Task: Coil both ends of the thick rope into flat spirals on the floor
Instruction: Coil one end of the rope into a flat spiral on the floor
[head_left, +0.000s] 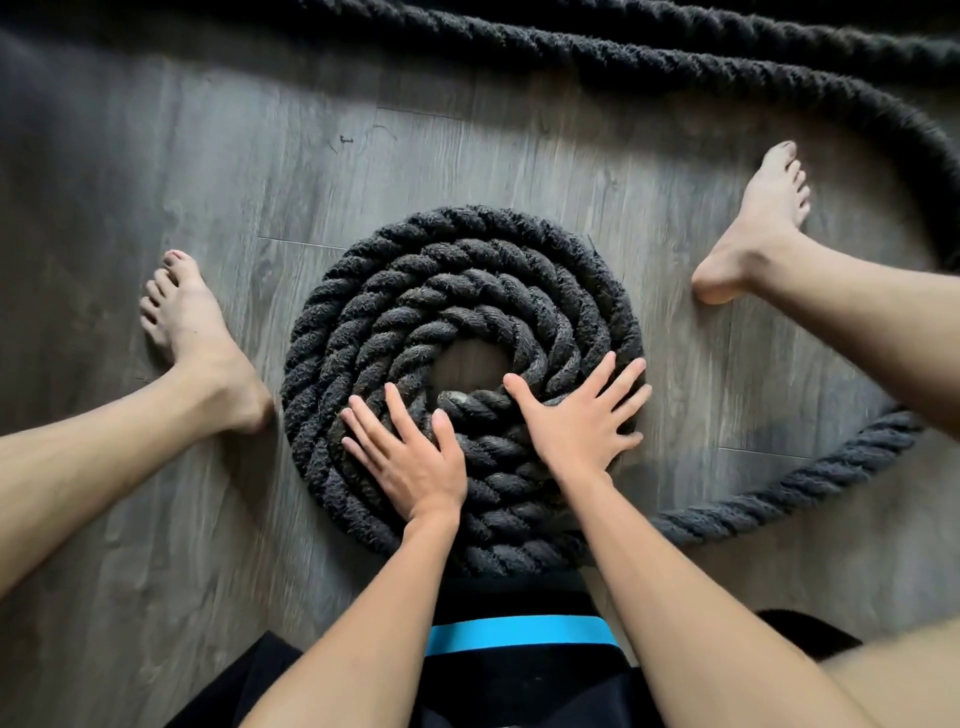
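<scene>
A thick black twisted rope lies wound in a flat spiral (415, 270) of several turns on the grey wooden floor, with a small bare gap at its centre. My left hand (415, 457) rests flat on the near-left turns, fingers spread. My right hand (576, 415) lies flat on the near-right turns, fingers spread too. Neither hand grips anything. The rope's inner end (467, 402) shows between my thumbs. The free rope (789, 488) leaves the spiral's near-right side and curves away to the right.
More of the same rope (623, 57) runs across the far floor and bends down the right edge. My bare left foot (192, 332) and right foot (753, 228) flank the spiral. Dark clothing with a blue band (519, 631) lies at the near edge.
</scene>
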